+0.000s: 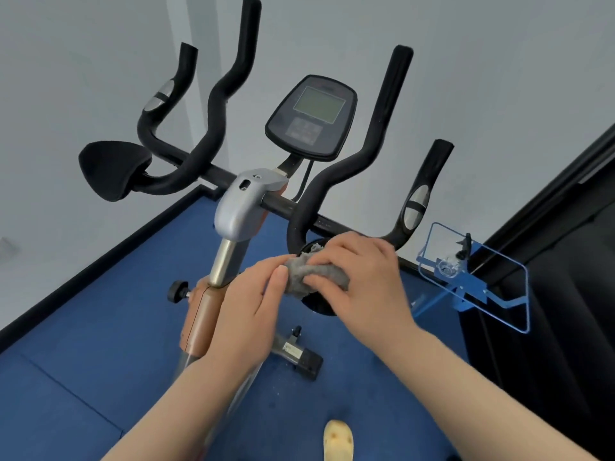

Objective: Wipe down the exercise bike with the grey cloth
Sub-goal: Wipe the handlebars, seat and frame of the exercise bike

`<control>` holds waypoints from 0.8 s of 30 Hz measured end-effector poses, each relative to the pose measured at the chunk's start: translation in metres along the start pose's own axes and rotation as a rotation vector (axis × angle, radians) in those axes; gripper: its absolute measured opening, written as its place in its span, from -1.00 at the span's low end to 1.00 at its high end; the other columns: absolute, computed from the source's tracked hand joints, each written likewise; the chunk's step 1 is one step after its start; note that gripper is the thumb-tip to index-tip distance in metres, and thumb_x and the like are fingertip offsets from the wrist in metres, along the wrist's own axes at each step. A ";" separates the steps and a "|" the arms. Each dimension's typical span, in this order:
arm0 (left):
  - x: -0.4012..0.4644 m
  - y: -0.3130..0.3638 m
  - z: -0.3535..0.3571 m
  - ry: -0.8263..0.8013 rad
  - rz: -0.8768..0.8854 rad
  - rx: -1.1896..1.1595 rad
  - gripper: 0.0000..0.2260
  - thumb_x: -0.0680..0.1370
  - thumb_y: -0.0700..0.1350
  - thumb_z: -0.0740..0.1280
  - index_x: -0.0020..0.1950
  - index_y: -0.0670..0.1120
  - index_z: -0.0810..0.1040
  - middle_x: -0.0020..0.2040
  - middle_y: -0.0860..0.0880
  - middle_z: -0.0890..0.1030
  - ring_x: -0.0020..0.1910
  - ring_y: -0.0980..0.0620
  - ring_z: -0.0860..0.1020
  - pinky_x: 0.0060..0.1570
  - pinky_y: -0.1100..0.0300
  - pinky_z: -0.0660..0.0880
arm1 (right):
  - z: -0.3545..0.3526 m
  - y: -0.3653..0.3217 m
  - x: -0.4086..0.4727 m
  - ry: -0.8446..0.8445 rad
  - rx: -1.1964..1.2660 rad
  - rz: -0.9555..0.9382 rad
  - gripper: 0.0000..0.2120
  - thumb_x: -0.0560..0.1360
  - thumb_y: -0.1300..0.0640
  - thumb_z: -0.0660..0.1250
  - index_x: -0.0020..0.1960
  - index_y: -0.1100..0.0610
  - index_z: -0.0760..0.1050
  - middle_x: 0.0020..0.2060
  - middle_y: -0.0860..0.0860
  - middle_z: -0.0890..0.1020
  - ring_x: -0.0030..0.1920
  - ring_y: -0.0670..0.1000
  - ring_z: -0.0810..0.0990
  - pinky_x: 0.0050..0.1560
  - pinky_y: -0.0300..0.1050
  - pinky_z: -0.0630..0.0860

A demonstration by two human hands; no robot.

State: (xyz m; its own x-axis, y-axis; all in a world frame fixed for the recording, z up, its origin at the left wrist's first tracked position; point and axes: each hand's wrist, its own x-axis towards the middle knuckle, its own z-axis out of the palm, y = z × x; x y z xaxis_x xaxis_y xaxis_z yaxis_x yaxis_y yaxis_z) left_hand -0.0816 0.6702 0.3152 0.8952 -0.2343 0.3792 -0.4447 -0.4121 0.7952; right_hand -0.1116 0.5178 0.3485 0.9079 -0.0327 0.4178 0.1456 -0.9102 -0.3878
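Note:
The exercise bike (243, 207) stands in front of me, with black curved handlebars, a dark console (311, 116) on top and a grey-and-copper stem. A bunched grey cloth (307, 272) lies over the right black elbow pad (316, 307), which is mostly hidden. My right hand (359, 277) grips the cloth from above. My left hand (253, 301) pinches the cloth's left end with thumb and fingers. The left elbow pad (113, 169) is uncovered.
Blue floor runs under the bike, bounded by a white wall with black skirting. A blue wire holder (472, 277) sticks out at the right beside a black machine (565, 261). The bike's front foot (299, 356) and a yellow slipper (337, 440) are below.

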 end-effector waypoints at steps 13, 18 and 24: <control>0.000 -0.008 0.000 -0.037 -0.082 0.006 -0.63 0.63 0.07 0.00 0.22 0.07 0.55 0.04 0.37 0.52 0.04 0.60 0.35 -0.01 0.74 0.02 | 0.002 0.004 -0.031 0.202 -0.071 0.005 -0.91 0.36 -0.04 0.46 -0.18 -0.06 0.60 -0.19 -0.17 0.55 -0.14 -0.14 0.49 0.10 -0.21 0.22; -0.002 -0.011 0.000 -0.057 -0.081 0.019 -0.64 0.62 0.04 0.01 0.21 0.06 0.56 0.03 0.38 0.51 0.04 0.60 0.35 -0.01 0.75 0.00 | 0.024 0.005 -0.043 0.159 -0.209 -0.101 -0.90 0.35 0.04 0.47 -0.16 -0.02 0.60 -0.19 -0.12 0.58 -0.06 -0.05 0.56 0.33 -0.07 0.21; -0.002 -0.014 -0.005 -0.048 -0.114 -0.057 -0.66 0.62 0.05 0.04 0.20 0.09 0.56 -0.14 0.29 0.57 -0.05 0.50 0.44 -0.03 0.74 0.08 | -0.008 0.023 -0.048 0.376 -0.131 -0.023 -0.92 0.34 0.09 0.49 -0.17 0.01 0.65 -0.21 -0.09 0.62 -0.13 -0.06 0.59 0.24 -0.02 0.33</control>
State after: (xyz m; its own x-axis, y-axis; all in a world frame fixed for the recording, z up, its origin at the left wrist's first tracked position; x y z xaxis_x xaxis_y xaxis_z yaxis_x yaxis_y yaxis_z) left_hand -0.0771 0.6806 0.3059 0.9366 -0.2313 0.2632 -0.3369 -0.3879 0.8579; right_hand -0.1552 0.4946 0.3261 0.6944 -0.1389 0.7060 0.0905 -0.9566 -0.2771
